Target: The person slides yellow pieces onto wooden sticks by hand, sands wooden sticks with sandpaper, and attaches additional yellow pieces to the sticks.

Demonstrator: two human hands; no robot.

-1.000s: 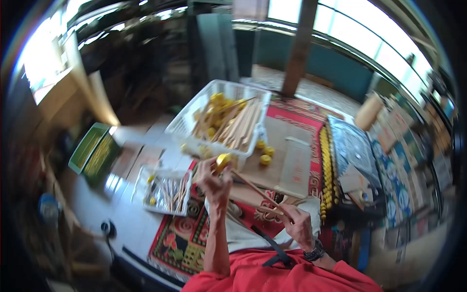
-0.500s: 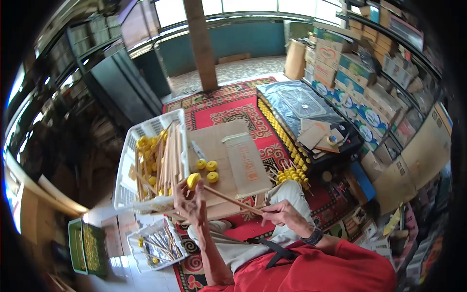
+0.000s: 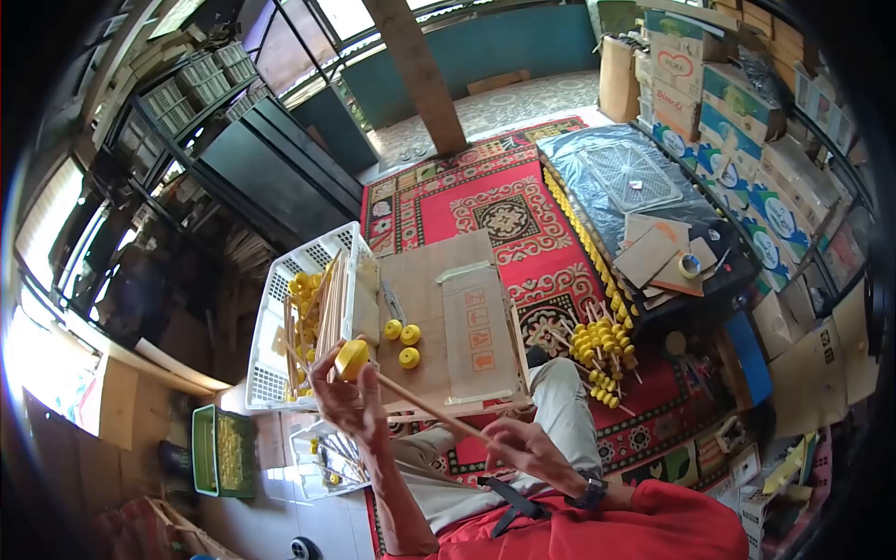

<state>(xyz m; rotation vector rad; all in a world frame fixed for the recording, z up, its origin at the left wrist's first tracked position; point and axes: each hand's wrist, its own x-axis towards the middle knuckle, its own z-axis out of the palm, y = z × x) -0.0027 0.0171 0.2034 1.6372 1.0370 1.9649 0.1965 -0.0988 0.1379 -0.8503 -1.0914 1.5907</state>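
Note:
A yellow wheel-like piece (image 3: 352,358) sits in the raised fingers of my left hand (image 3: 351,407), over the near corner of the white basket (image 3: 368,297). A thin wooden stick (image 3: 431,409) slants from beside that piece down to my right hand (image 3: 528,452), whose fingers are closed round its lower end. Whether the stick's far tip is inside the yellow piece is hidden. Beyond my left hand, three yellow pieces (image 3: 409,358) rest on the wooden board (image 3: 415,271), next to a marker-like tool (image 3: 392,301). More wooden sticks (image 3: 333,299) and yellow pieces (image 3: 301,289) fill the basket.
A flat cardboard piece (image 3: 474,327) is taped on the board. To the right, a bundle of sticks with yellow pieces (image 3: 602,353) lies on the red carpet (image 3: 523,252) beside a plastic-covered stack (image 3: 607,177). A green bin (image 3: 207,457) and a small white crate (image 3: 308,476) stand lower left.
The view has turned, shifting the room's contents. Both hands still hold the stick and yellow piece, now slightly lower and farther left in the picture.

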